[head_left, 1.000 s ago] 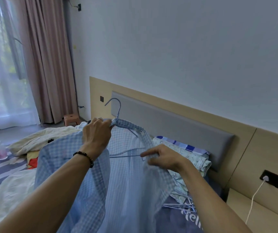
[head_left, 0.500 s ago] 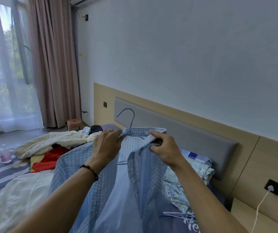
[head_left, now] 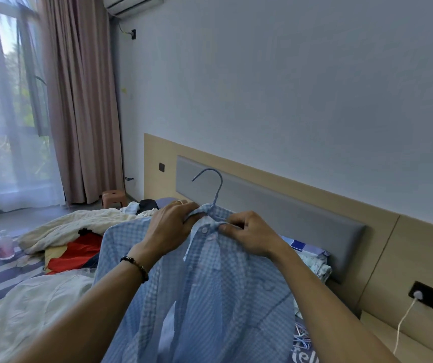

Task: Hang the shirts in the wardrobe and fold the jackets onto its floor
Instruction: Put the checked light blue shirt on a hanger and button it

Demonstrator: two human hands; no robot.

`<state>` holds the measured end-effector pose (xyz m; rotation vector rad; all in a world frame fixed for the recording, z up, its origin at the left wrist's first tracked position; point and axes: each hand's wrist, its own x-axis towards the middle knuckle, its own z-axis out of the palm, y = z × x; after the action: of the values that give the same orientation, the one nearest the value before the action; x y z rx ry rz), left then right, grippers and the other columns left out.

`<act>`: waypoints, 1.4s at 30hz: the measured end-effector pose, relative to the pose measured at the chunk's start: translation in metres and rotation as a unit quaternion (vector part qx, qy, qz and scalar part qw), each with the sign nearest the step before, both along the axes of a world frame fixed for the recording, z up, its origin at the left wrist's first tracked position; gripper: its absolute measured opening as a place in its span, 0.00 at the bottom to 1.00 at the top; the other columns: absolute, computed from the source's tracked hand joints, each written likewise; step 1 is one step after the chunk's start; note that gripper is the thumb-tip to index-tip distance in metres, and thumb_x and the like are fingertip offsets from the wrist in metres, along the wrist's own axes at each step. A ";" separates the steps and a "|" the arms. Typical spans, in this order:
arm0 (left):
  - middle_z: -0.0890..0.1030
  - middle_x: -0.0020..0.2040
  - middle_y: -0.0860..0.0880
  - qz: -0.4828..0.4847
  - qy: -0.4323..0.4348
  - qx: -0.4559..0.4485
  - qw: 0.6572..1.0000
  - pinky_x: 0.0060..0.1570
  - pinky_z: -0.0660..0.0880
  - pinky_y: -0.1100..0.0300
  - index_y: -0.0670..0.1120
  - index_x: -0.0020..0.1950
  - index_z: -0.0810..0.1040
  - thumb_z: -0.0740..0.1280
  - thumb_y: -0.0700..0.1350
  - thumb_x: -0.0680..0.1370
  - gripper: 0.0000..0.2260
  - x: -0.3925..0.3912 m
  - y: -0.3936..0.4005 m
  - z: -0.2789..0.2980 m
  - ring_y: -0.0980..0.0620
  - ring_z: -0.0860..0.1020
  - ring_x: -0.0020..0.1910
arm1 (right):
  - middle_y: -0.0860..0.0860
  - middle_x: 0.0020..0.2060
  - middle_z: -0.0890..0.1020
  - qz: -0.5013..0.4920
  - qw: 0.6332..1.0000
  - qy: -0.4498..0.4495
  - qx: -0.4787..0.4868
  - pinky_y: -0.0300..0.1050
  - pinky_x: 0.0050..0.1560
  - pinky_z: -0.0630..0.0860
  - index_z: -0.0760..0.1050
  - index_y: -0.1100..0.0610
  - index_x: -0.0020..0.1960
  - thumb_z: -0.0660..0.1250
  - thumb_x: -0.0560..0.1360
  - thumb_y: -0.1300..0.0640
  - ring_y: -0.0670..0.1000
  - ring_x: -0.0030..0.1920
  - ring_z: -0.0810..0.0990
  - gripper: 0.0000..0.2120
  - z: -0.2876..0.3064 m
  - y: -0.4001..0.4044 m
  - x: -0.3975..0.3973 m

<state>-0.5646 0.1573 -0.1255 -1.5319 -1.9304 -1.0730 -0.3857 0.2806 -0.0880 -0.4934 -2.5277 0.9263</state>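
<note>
The blue checked shirt (head_left: 210, 292) is held up over the bed (head_left: 3, 279), already seated on a blue hanger (head_left: 214, 191) whose hook projects above the collar. The left hand (head_left: 169, 227) is clamped on the collar at the left of the hook; the right hand (head_left: 246, 235) pinches the placket edge just beside the top button (head_left: 204, 230).

Step in hand, as judged: closing the collar on the hanger. The top button should be fastened while the collar is kept centred under the hook, so that both shoulders sit evenly on the hanger arms. The cloth should be kept taut between the two grips; a slack placket is likely to let the shirt slide off.

The wardrobe is not in view. The hanger arms are covered by the cloth. The shirt hem is cut off at the lower edge. A pile of garments (head_left: 79, 237) lies on the bed; which of them are jackets cannot be told. Spare hangers (head_left: 301, 339) are partly hidden beneath the shirt.
</note>
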 end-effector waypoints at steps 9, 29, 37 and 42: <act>0.78 0.34 0.47 0.254 0.106 -0.105 0.956 0.25 0.66 0.58 0.47 0.50 0.74 0.65 0.44 0.81 0.01 -0.021 -0.016 -0.006 0.45 0.77 0.29 | 0.40 0.27 0.80 0.000 0.998 0.062 -0.026 0.30 0.33 0.67 0.85 0.54 0.40 0.75 0.72 0.59 0.36 0.29 0.75 0.03 -0.011 -0.005 -0.002; 0.83 0.37 0.43 -0.148 -0.343 -0.085 0.924 0.32 0.74 0.59 0.41 0.41 0.84 0.71 0.45 0.77 0.09 0.025 -0.013 -0.018 0.55 0.78 0.33 | 0.45 0.39 0.84 0.018 0.998 0.041 -0.052 0.37 0.44 0.76 0.82 0.53 0.43 0.69 0.78 0.58 0.40 0.40 0.80 0.06 -0.022 -0.005 -0.004; 0.84 0.47 0.39 -0.204 -0.446 -0.139 0.860 0.40 0.80 0.60 0.43 0.60 0.78 0.67 0.32 0.77 0.13 0.029 -0.017 -0.010 0.48 0.84 0.43 | 0.58 0.40 0.83 -0.015 1.000 0.010 -0.002 0.52 0.42 0.77 0.83 0.61 0.41 0.71 0.76 0.53 0.53 0.38 0.80 0.12 -0.030 -0.001 -0.008; 0.78 0.45 0.40 -0.052 -0.659 0.028 0.750 0.32 0.80 0.62 0.40 0.59 0.71 0.75 0.30 0.71 0.21 0.041 -0.017 -0.020 0.48 0.81 0.37 | 0.59 0.35 0.84 -0.069 0.996 0.043 -0.027 0.48 0.36 0.74 0.82 0.63 0.36 0.73 0.74 0.57 0.47 0.33 0.77 0.11 -0.044 -0.001 -0.010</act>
<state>-0.5241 0.1406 -0.1452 -0.7466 -2.4838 -2.7002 -0.3952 0.2799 -0.1315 -0.6221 -2.3637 0.9444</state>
